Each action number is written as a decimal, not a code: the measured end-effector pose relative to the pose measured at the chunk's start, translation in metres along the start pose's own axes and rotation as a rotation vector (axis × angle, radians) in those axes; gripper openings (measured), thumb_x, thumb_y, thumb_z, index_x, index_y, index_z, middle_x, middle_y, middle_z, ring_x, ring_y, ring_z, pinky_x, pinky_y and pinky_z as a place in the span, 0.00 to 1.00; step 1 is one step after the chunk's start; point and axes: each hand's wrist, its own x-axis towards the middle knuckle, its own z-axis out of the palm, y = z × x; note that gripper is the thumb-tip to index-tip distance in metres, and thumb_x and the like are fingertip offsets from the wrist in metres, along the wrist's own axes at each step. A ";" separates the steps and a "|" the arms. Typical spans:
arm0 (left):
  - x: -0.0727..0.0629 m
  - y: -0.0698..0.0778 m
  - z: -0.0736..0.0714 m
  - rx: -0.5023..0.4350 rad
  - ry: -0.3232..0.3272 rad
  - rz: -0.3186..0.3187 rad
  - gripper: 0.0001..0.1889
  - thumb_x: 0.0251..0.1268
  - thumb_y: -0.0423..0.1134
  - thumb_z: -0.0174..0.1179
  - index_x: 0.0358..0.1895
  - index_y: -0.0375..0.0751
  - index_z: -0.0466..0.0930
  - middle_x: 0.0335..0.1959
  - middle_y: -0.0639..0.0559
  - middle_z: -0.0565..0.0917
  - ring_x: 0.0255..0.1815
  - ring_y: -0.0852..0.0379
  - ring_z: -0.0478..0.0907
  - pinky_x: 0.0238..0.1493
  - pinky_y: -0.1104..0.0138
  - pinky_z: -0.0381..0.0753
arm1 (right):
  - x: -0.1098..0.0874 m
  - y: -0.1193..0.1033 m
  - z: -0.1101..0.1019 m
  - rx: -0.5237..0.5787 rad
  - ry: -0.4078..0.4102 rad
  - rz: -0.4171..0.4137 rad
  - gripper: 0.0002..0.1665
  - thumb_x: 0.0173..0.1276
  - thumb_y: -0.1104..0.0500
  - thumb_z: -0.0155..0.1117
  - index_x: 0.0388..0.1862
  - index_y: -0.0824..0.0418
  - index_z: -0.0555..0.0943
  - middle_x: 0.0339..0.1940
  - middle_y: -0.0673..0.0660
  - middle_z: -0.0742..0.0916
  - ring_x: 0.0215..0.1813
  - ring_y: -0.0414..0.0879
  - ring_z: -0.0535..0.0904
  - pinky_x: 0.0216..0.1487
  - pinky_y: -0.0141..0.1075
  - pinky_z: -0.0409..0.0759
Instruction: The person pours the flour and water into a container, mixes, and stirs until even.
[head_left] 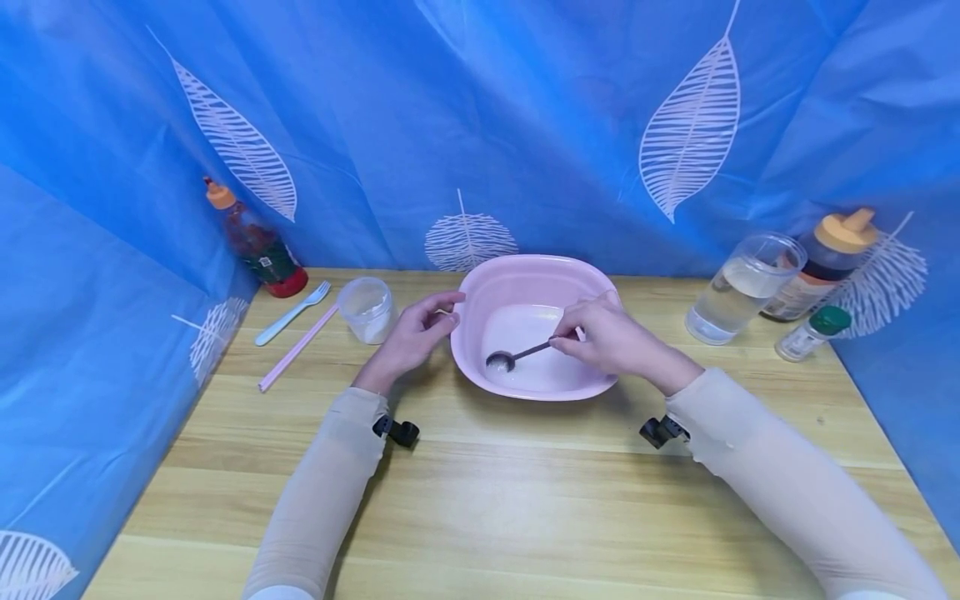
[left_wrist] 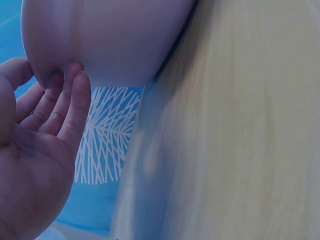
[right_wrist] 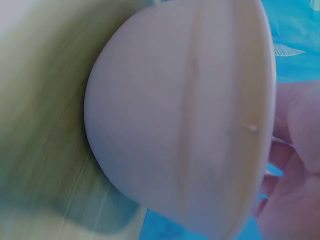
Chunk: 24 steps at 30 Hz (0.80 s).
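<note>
A pink plastic basin (head_left: pixel 480 287) stands on the table, some white matter over its floor. At its left rim, my left hand (head_left: pixel 412 340) holds the edge; the left wrist view shows the thumb at the lip and curled fingertips under the rim of the basin (left_wrist: pixel 110 40). Over the basin's right side, my right hand (head_left: pixel 609 337) pinches the handle of a dark spoon (head_left: pixel 534 349). Its bowl is low inside the basin toward the left, with pale stuff in it. In the right wrist view, the basin wall (right_wrist: pixel 150 110) hides the spoon and most of the fingers.
To the left are a clear cup (head_left: pixel 367 304) with white contents, a pink straw (head_left: pixel 300 346), a light-blue fork (head_left: pixel 291 315) and a red sauce bottle (head_left: pixel 262 250). At right stand a glass of water (head_left: pixel 731 296), an orange-capped bottle (head_left: pixel 821 267) and a green-lidded shaker (head_left: pixel 810 335).
</note>
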 end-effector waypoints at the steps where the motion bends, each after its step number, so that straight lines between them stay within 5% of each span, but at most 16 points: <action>1: 0.000 0.000 0.000 -0.002 0.000 -0.001 0.23 0.82 0.40 0.60 0.75 0.42 0.77 0.57 0.37 0.84 0.45 0.48 0.81 0.52 0.51 0.83 | 0.001 0.001 0.000 -0.015 0.019 0.013 0.04 0.69 0.61 0.77 0.34 0.55 0.93 0.30 0.47 0.91 0.40 0.48 0.81 0.58 0.54 0.60; 7: 0.001 -0.001 0.000 -0.005 0.002 0.002 0.23 0.82 0.41 0.60 0.75 0.42 0.77 0.57 0.37 0.84 0.47 0.40 0.81 0.49 0.54 0.82 | -0.002 0.012 -0.014 -0.183 0.094 0.098 0.04 0.70 0.61 0.75 0.36 0.59 0.93 0.33 0.53 0.92 0.41 0.53 0.78 0.53 0.53 0.60; 12: 0.002 -0.001 0.000 -0.004 0.002 0.007 0.23 0.82 0.40 0.59 0.75 0.41 0.77 0.57 0.36 0.84 0.47 0.36 0.81 0.48 0.54 0.83 | -0.014 0.019 -0.037 -0.308 0.069 0.147 0.04 0.69 0.60 0.75 0.34 0.59 0.93 0.30 0.53 0.90 0.39 0.54 0.73 0.51 0.54 0.60; 19: 0.002 -0.001 0.001 0.004 0.005 0.012 0.23 0.82 0.39 0.60 0.75 0.40 0.77 0.56 0.36 0.85 0.44 0.51 0.81 0.51 0.50 0.84 | -0.032 0.013 -0.062 -0.237 -0.081 0.123 0.05 0.66 0.60 0.78 0.30 0.52 0.92 0.25 0.44 0.86 0.38 0.48 0.72 0.49 0.50 0.56; 24: 0.002 -0.001 0.001 0.013 0.006 0.018 0.23 0.82 0.39 0.60 0.75 0.39 0.77 0.56 0.35 0.85 0.43 0.53 0.81 0.51 0.52 0.84 | -0.031 0.003 -0.052 -0.131 -0.152 0.075 0.06 0.68 0.58 0.78 0.30 0.50 0.91 0.28 0.43 0.87 0.40 0.43 0.76 0.50 0.47 0.58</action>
